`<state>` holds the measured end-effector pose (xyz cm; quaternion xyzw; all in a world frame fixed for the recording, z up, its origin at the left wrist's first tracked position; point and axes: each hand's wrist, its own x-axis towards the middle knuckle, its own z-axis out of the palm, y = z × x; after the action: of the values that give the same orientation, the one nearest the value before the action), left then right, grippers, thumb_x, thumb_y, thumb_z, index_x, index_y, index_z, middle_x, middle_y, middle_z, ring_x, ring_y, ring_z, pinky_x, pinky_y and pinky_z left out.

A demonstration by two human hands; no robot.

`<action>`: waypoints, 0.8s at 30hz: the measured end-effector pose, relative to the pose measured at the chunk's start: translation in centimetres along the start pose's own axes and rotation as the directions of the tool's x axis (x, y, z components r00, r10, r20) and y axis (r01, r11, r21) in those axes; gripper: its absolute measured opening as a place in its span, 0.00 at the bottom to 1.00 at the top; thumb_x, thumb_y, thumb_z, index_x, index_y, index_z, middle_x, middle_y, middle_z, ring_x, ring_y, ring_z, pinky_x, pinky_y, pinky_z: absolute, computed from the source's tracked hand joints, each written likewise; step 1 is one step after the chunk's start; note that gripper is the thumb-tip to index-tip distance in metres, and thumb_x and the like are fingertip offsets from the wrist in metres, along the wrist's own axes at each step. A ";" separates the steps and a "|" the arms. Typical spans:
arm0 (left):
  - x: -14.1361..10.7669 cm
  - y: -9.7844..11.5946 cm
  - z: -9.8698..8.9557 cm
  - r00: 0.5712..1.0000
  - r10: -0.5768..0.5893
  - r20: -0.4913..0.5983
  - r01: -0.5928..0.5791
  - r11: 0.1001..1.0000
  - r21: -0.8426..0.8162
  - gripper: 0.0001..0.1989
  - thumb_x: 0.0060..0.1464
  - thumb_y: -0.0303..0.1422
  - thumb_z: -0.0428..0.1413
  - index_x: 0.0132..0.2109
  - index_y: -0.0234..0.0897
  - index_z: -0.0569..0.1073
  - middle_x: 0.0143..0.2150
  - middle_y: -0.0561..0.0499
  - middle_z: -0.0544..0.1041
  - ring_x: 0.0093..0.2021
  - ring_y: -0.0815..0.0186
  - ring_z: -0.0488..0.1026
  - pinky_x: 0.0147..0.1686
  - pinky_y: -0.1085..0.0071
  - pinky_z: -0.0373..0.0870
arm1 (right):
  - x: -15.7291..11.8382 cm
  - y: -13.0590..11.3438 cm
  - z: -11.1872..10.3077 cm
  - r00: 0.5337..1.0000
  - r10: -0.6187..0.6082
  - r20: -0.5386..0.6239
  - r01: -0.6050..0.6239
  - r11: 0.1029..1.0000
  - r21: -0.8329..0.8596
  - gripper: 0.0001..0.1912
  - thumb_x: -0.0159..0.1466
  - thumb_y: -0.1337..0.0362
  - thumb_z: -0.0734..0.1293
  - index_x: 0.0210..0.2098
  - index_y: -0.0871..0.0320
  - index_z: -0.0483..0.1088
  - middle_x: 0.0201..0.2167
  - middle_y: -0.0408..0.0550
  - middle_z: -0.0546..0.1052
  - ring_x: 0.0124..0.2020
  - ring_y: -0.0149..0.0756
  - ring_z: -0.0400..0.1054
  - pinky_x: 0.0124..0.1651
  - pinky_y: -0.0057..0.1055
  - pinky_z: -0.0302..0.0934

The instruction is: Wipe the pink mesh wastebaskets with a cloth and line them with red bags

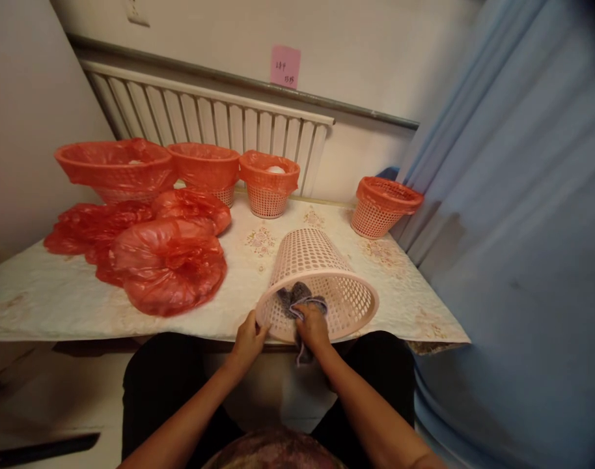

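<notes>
The left hand (249, 339) grips the near rim of a pale pink basket (321, 273), fingers curled over the edge, while the right hand (312, 327) is closed on a grey cloth (297, 298) and presses it against the inside of the basket's mouth. The two hands sit close together at that rim, just apart. The basket is hard plastic, round and tapered, pierced all over with small square holes; it lies on its side at the front edge of the table (58, 299), its open mouth turned toward the person. The cloth looks soft and fuzzy, bunched up, with one end hanging below the rim. To the left, well apart from the basket, lies a heap of thin, shiny red bags (165, 260), crumpled and puffed. Along the back stand four more baskets of the same mesh: three lined with red bags (204, 166), and one orange one unlined (383, 205) off to the right. The table wears a pale quilted cover with a faint flower print. Behind it runs a white ribbed radiator (209, 114), a pink note (284, 66) is stuck to the wall, and a blue curtain (517, 215) hangs at the right.
</notes>
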<state>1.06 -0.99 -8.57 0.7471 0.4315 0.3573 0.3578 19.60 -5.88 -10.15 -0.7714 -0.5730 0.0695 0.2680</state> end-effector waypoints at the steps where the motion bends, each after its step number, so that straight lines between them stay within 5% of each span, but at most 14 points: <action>1: -0.1 -0.2 0.2 1.000 0.009 0.002 -0.009 1.000 -0.002 0.08 0.52 0.35 0.50 0.39 0.39 0.65 0.30 0.54 0.71 0.30 0.64 0.69 0.32 0.69 0.67 | 0.2 -0.6 0.5 1.000 -0.001 0.000 0.001 0.999 0.038 0.20 0.57 0.71 0.61 0.47 0.55 0.73 0.42 0.49 0.75 0.44 0.37 0.68 0.51 0.32 0.59; 8: 1.9 0.8 -2.3 0.998 0.040 -0.054 -0.037 0.998 0.047 0.09 0.52 0.38 0.51 0.29 0.40 0.61 0.23 0.59 0.61 0.24 0.67 0.61 0.27 0.72 0.58 | -0.4 -3.3 0.5 0.992 -0.124 0.022 0.122 0.991 0.059 0.20 0.58 0.69 0.63 0.49 0.52 0.72 0.42 0.48 0.73 0.44 0.35 0.67 0.50 0.29 0.59; 13: 2.6 1.7 -4.1 0.996 0.070 -0.051 -0.065 0.993 0.093 0.09 0.53 0.38 0.50 0.28 0.40 0.61 0.23 0.58 0.62 0.25 0.67 0.61 0.27 0.72 0.57 | -1.1 -1.3 -1.7 0.977 -0.127 0.170 0.161 0.966 -0.201 0.18 0.58 0.68 0.63 0.47 0.51 0.72 0.42 0.52 0.71 0.45 0.41 0.63 0.46 0.32 0.58; 17: 2.2 2.9 -3.9 0.996 0.087 -0.028 -0.085 0.994 0.075 0.09 0.52 0.37 0.51 0.28 0.40 0.62 0.22 0.59 0.61 0.25 0.67 0.61 0.27 0.73 0.57 | 0.6 0.7 -3.7 0.989 -0.046 0.140 0.079 0.966 -0.245 0.18 0.58 0.71 0.60 0.45 0.54 0.74 0.41 0.56 0.72 0.44 0.44 0.64 0.44 0.35 0.58; 24: 1.9 6.2 -4.3 0.992 0.102 0.080 -0.094 0.991 -0.092 0.06 0.55 0.36 0.50 0.33 0.39 0.64 0.25 0.58 0.64 0.26 0.69 0.63 0.26 0.74 0.59 | 5.7 2.9 -6.2 0.972 0.197 -0.131 -0.161 0.956 0.245 0.19 0.55 0.69 0.62 0.45 0.56 0.74 0.40 0.51 0.76 0.42 0.42 0.69 0.49 0.37 0.60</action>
<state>0.55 -0.56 -0.80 0.7653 0.3627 0.3612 0.3902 26.58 -3.27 -5.16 -0.7866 -0.4662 0.1002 0.3924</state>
